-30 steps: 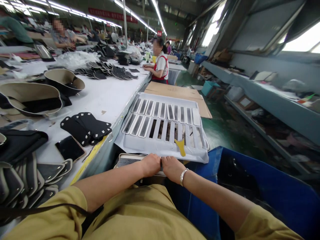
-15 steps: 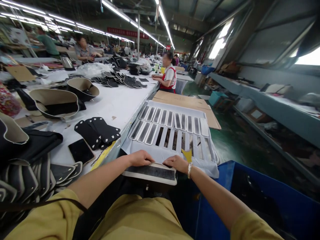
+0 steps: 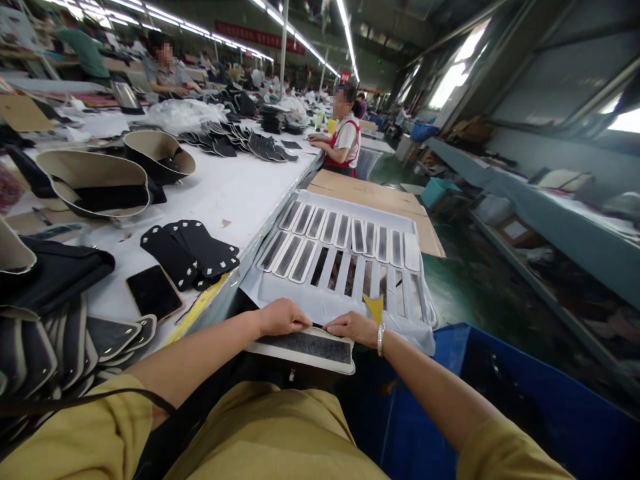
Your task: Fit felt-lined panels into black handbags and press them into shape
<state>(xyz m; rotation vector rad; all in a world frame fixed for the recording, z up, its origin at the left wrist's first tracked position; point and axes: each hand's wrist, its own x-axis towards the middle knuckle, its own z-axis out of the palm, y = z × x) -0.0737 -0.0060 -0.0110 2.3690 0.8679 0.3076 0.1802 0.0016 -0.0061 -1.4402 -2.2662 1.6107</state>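
So the cream-edged panel (image 3: pixel 306 348), a flat rectangle with a dark fuzzy strip down the middle, sits right in front of the person's lap, just at the near lip of the white slotted tray (image 3: pixel 345 250). Its long axis runs side to side across the body and dips a little toward the right. Both hands are on its far long edge, so nearly all of the panel lies on the body side of the fingers. The left hand (image 3: pixel 283 317) is palm down over the left-middle of that edge, and the right hand (image 3: pixel 353 328), the one with the bracelet (image 3: pixel 381 339), covers the far right corner. Fingers are close together and laid flat on top, but the thumbs are hidden, so honestly I can't tell if either hand is pinching it or just pressing down. Neither hand is nearer, both are touching. A yellow scraper (image 3: pixel 374 308) lies on the tray just beyond the right hand. A blue bin (image 3: pixel 505 393) is off to the right, and on the white table (image 3: pixel 235 193) to the left there's a fan of black cut pieces (image 3: pixel 193 250). A co-worker in a red vest (image 3: pixel 345 139) is well apart up the line.
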